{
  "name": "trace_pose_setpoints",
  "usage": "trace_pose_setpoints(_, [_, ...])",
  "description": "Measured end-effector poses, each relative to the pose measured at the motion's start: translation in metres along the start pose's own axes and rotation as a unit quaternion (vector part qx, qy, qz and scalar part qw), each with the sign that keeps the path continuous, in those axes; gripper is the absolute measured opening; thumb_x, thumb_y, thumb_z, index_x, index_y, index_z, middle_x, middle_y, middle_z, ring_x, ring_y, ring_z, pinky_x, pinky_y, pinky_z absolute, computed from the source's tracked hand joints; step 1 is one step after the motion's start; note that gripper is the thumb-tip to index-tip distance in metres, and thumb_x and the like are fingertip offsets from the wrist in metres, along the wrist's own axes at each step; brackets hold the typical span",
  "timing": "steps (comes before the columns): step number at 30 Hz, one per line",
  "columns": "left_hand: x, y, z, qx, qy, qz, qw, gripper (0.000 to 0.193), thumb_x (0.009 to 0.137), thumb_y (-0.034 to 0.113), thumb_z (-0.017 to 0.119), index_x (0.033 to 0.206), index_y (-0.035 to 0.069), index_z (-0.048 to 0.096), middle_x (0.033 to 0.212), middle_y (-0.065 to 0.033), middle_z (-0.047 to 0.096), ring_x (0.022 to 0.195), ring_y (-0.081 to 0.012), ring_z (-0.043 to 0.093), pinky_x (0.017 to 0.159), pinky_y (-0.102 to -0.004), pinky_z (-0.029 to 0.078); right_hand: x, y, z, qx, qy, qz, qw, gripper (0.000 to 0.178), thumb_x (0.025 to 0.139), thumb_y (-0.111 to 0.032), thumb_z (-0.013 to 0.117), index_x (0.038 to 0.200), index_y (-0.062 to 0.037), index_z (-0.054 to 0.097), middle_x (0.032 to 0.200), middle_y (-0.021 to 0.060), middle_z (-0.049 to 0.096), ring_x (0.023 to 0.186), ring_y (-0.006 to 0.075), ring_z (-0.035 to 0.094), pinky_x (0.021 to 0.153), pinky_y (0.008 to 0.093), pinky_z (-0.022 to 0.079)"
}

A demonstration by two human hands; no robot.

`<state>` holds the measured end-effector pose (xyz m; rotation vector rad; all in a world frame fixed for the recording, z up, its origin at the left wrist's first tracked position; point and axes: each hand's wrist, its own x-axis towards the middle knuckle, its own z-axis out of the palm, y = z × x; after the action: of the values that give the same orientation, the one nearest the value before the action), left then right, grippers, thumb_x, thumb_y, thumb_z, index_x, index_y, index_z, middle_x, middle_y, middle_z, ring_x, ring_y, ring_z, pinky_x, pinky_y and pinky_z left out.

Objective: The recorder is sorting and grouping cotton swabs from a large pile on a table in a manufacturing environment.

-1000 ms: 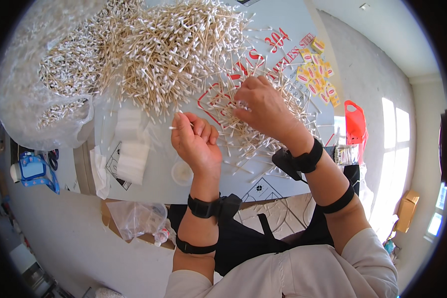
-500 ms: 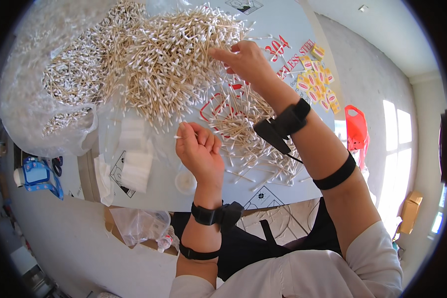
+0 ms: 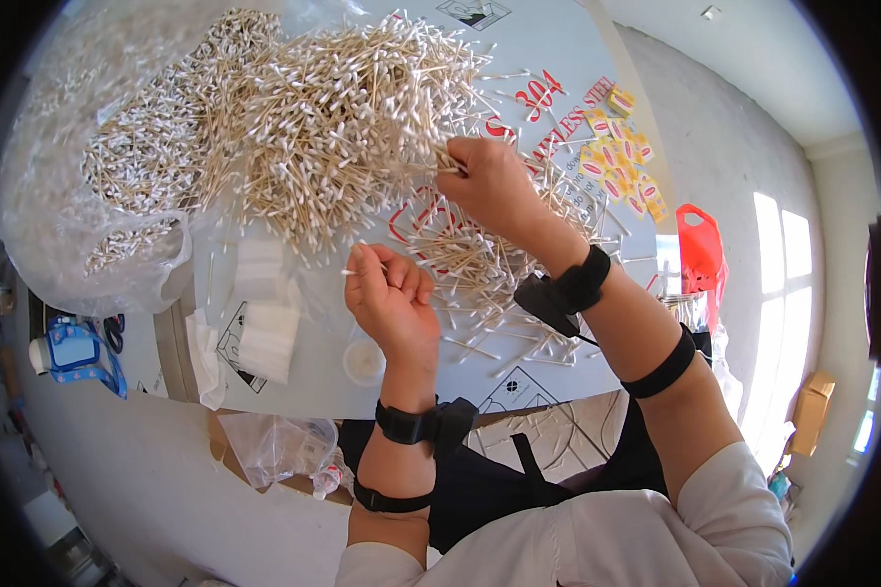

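Observation:
My left hand (image 3: 394,301) is curled closed near the middle of the table, with the white tip of a cotton swab (image 3: 348,273) poking out past the thumb. My right hand (image 3: 491,188) is closed at the right side of a big heap of cotton swabs (image 3: 333,127). Swabs by its fingertips are smeared by motion and seem pinched there; how many I cannot tell. A looser, flatter spread of swabs (image 3: 489,259) lies beneath my right wrist.
At left, a clear plastic bag (image 3: 44,215) holds more swabs. White packs (image 3: 267,340) and a round clear lid or cup (image 3: 364,361) lie near the front edge. Small yellow labels (image 3: 617,161) are at right, a red bag (image 3: 698,249) beyond. Blue lanyard (image 3: 73,349) far left.
My right hand has come down and slightly right from above the heap, its fingers now closed, with swabs blurring at its fingertips. My left hand has hardly moved.

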<state>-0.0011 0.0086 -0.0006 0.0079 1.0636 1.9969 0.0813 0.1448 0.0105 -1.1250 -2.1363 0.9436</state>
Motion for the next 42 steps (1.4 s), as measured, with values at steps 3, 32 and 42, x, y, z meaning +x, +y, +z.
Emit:
trace_pose_setpoints(3, [0.0, -0.001, -0.001, -0.001, 0.002, 0.003, 1.0, 0.033, 0.095, 0.035, 0.049, 0.075, 0.009, 0.045, 0.058, 0.0031, 0.032, 0.048, -0.0071, 0.027, 0.042, -0.0225, 0.026, -0.017, -0.003, -0.003, -0.188, -0.027, -0.073, 0.979, 0.015, 0.071, -0.012, 0.06, 0.07, -0.0022, 0.049, 0.058, 0.017, 0.055, 0.058, 0.0373, 0.057, 0.053, 0.0453, 0.045])
trace_pose_setpoints(32, [0.002, -0.006, 0.001, 0.01, -0.102, -0.082, 0.991, 0.025, 0.092, 0.018, 0.057, 0.073, 0.01, 0.044, 0.057, 0.0044, 0.032, 0.044, -0.004, 0.026, 0.038, -0.0206, 0.023, 0.007, 0.017, -0.028, -0.119, -0.025, -0.05, 0.991, 0.009, 0.071, -0.018, 0.067, 0.069, -0.0085, 0.066, 0.06, 0.0112, 0.06, 0.06, 0.0307, 0.06, 0.056, 0.0415, 0.047])
trace_pose_setpoints(42, [-0.001, -0.007, 0.005, 0.044, -0.136, -0.105, 0.984, 0.02, 0.094, 0.021, 0.054, 0.095, 0.002, 0.058, 0.056, 0.0059, 0.031, 0.044, -0.0026, 0.026, 0.039, -0.0197, 0.025, -0.053, -0.02, -0.02, 0.184, -0.064, 0.09, 0.977, 0.01, 0.082, -0.008, 0.059, 0.08, 0.0021, 0.061, 0.06, 0.0074, 0.058, 0.054, 0.0096, 0.054, 0.05, 0.026, 0.042])
